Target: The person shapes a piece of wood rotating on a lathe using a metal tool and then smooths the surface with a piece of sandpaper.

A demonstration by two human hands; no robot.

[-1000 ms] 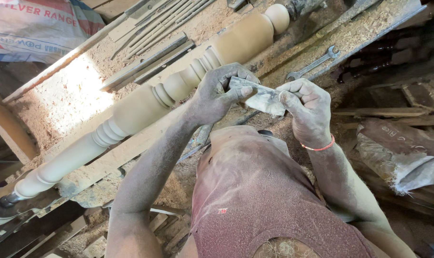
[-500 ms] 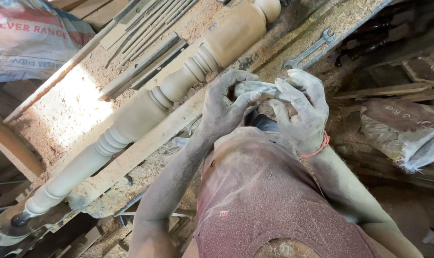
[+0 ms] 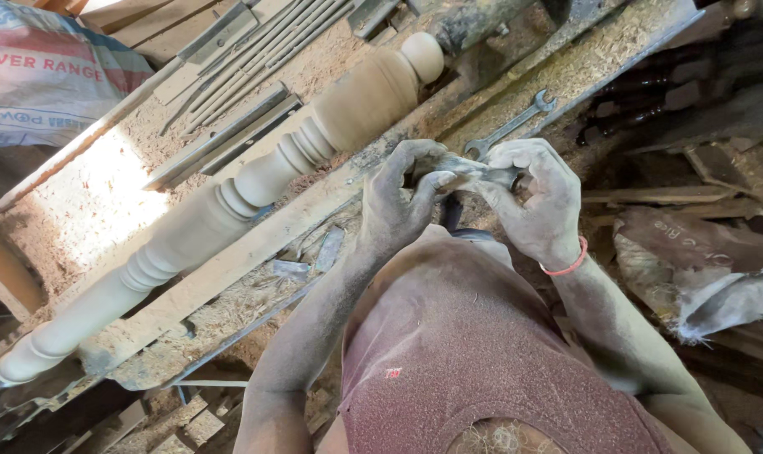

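You're holding a crumpled scrap of sandpaper (image 3: 465, 171) up near the middle of the frame, and both hands are pinching it: your left hand (image 3: 398, 202) is gripping the left end with fingers curled around it, your right hand (image 3: 537, 197) is clamping the right end between thumb and fingers. Looks like you're folding or reshaping it to get a fresh face, so I'd call this the prep step between sanding passes. The turned wooden post (image 3: 230, 202) is sitting on the lathe, running from lower left to upper middle, well clear of your hands. A wrench (image 3: 512, 126) is lying on the sawdusty bench just above your right hand. Next move probably calls for a flat, firm fold that fits those grooves.
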